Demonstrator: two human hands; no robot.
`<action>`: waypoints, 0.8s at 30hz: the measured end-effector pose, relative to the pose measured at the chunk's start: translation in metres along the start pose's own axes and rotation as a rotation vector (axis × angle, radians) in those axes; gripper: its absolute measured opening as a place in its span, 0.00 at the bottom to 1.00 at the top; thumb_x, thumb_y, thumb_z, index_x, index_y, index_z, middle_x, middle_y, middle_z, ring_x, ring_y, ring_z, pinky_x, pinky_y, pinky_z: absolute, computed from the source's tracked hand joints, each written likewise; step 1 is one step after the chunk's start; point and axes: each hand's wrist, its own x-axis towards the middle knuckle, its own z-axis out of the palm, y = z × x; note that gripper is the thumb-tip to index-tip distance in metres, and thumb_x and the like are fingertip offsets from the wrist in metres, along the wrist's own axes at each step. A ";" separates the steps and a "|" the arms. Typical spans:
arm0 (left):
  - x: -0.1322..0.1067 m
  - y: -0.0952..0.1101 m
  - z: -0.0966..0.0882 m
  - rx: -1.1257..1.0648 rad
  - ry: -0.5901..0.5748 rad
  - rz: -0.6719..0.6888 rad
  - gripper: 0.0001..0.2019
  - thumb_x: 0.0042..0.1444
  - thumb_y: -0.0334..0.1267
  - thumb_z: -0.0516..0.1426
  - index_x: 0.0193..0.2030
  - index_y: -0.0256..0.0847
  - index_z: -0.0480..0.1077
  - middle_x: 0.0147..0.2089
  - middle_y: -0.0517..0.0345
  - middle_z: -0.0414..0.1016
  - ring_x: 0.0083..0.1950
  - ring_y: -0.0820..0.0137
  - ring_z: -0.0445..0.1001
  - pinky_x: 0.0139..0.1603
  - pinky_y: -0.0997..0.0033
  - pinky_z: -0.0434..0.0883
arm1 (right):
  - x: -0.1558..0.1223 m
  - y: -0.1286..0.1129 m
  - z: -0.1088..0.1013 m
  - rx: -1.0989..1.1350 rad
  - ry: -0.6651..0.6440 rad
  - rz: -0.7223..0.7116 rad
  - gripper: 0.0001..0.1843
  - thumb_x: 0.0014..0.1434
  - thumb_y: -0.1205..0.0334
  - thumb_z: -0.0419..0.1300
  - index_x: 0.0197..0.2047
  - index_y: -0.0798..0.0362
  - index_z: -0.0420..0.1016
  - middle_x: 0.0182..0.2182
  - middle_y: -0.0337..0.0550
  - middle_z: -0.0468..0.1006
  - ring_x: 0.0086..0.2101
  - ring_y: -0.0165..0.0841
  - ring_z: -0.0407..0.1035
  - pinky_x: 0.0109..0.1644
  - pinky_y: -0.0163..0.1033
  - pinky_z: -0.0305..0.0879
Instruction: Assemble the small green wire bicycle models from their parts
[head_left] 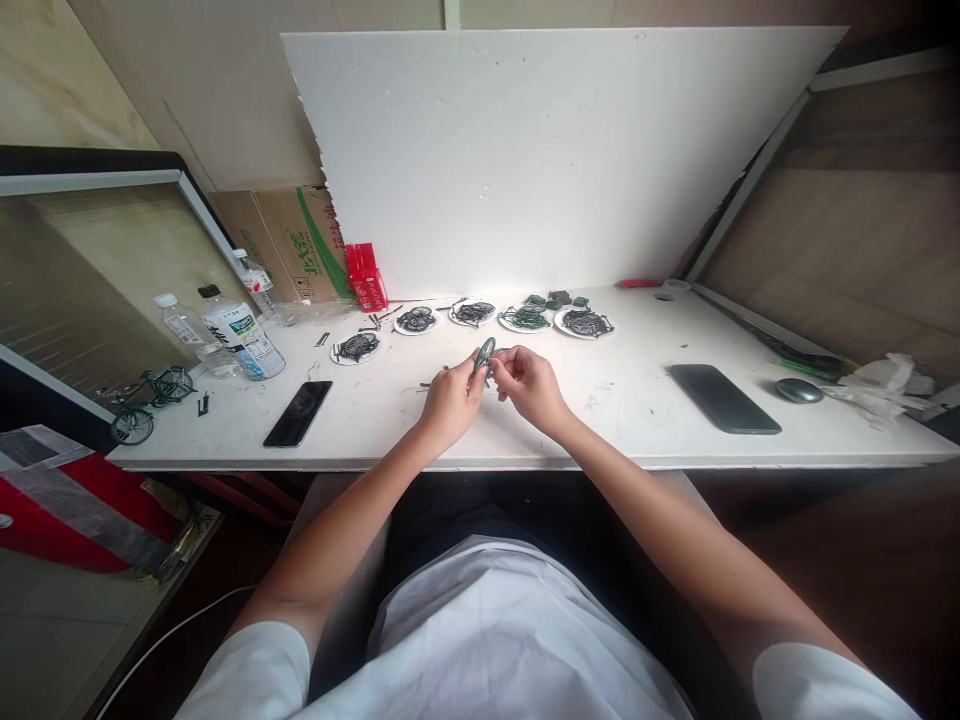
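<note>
My left hand (pixel 452 402) is closed, pinching a small green-rimmed toy bicycle wheel (pixel 486 352) that stands upright between thumb and fingers. Right beside it, my right hand (pixel 534 386) has thumb and forefinger pressed together at the wheel's side; what lies between them is mostly hidden. Both hands are just above the white table (pixel 622 410), near its middle. Beyond them stand several small white plates of parts: one plate (pixel 525 330) bears green pieces, and another plate (pixel 585 336) to its right bears black wheel-like pieces. A few dark bits lie under the hands.
An assembled green toy bicycle (pixel 154 398) stands at the left edge, near several plastic bottles (pixel 251 345). A phone (pixel 298 413) lies left; a larger dark phone-like slab (pixel 724 398) and a mouse (pixel 799 390) lie right. A white board (pixel 555 160) leans behind.
</note>
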 end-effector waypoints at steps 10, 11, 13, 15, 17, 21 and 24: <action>-0.003 -0.004 0.006 0.370 0.026 0.084 0.25 0.76 0.39 0.53 0.76 0.34 0.65 0.54 0.36 0.85 0.41 0.60 0.86 0.41 0.68 0.75 | 0.010 -0.008 -0.008 0.454 -0.184 0.417 0.26 0.50 0.40 0.76 0.33 0.52 0.73 0.21 0.30 0.62 0.21 0.26 0.59 0.23 0.33 0.47; -0.002 -0.004 0.005 0.370 0.021 0.070 0.25 0.76 0.39 0.53 0.76 0.34 0.66 0.51 0.37 0.86 0.40 0.60 0.85 0.41 0.67 0.75 | 0.009 -0.007 -0.007 0.394 -0.156 0.374 0.26 0.53 0.39 0.75 0.34 0.52 0.74 0.21 0.31 0.64 0.21 0.27 0.60 0.24 0.34 0.50; 0.001 -0.005 0.002 0.356 0.007 0.037 0.25 0.76 0.41 0.53 0.74 0.34 0.68 0.45 0.40 0.87 0.39 0.59 0.85 0.42 0.66 0.76 | 0.006 -0.003 -0.004 0.207 -0.074 0.222 0.24 0.59 0.38 0.71 0.37 0.52 0.76 0.21 0.34 0.68 0.22 0.29 0.64 0.27 0.37 0.57; 0.003 -0.006 -0.002 0.324 -0.009 0.018 0.25 0.76 0.43 0.53 0.73 0.35 0.69 0.43 0.42 0.87 0.40 0.58 0.85 0.43 0.65 0.76 | 0.003 0.003 -0.001 -0.026 0.013 0.012 0.21 0.65 0.40 0.67 0.40 0.51 0.78 0.23 0.37 0.72 0.24 0.32 0.67 0.31 0.39 0.62; 0.004 -0.004 -0.006 0.288 -0.019 0.014 0.24 0.75 0.42 0.54 0.73 0.36 0.70 0.46 0.41 0.87 0.42 0.57 0.86 0.45 0.64 0.76 | 0.001 0.008 0.000 -0.229 0.072 -0.172 0.17 0.69 0.44 0.64 0.42 0.51 0.79 0.24 0.38 0.74 0.25 0.33 0.68 0.32 0.39 0.63; 0.005 0.000 -0.011 0.236 -0.037 0.005 0.23 0.75 0.41 0.54 0.72 0.39 0.72 0.45 0.44 0.87 0.43 0.58 0.86 0.44 0.65 0.76 | 0.000 0.017 -0.002 -0.450 0.122 -0.371 0.10 0.72 0.54 0.62 0.44 0.51 0.80 0.27 0.38 0.78 0.26 0.32 0.71 0.34 0.38 0.65; 0.005 0.004 -0.013 0.224 -0.067 -0.017 0.23 0.75 0.42 0.53 0.72 0.39 0.71 0.45 0.44 0.87 0.44 0.57 0.86 0.44 0.65 0.75 | 0.001 0.022 -0.003 -0.593 0.186 -0.505 0.09 0.73 0.56 0.62 0.46 0.52 0.81 0.27 0.38 0.79 0.26 0.31 0.73 0.33 0.37 0.64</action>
